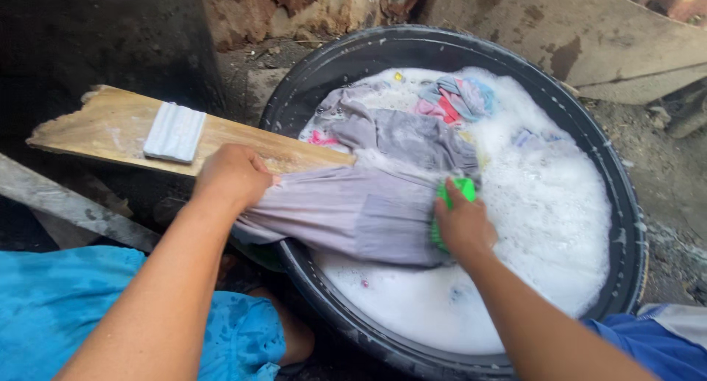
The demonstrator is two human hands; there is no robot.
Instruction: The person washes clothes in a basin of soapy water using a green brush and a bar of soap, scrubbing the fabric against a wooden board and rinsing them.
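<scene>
Fingers grip green plastic brush (pixel 451 197) on wet grey cloth (pixel 361 211), board (pixel 110 127).

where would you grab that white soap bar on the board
Grip the soap bar across its two long edges, coming down from above. It lies flat and free on the wooden board, its broad face up, so only the sides give purchase. It is probably slippery; the left hand is nearest.

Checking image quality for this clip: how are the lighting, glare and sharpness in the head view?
Head view: daylight is uneven, the suds nearly blown out to white, the upper left corner deep in shadow. The left hand, right hand, grey cloth and green brush are sharp, without motion blur. The tub rim bends slightly, wide-lens distortion.
</scene>
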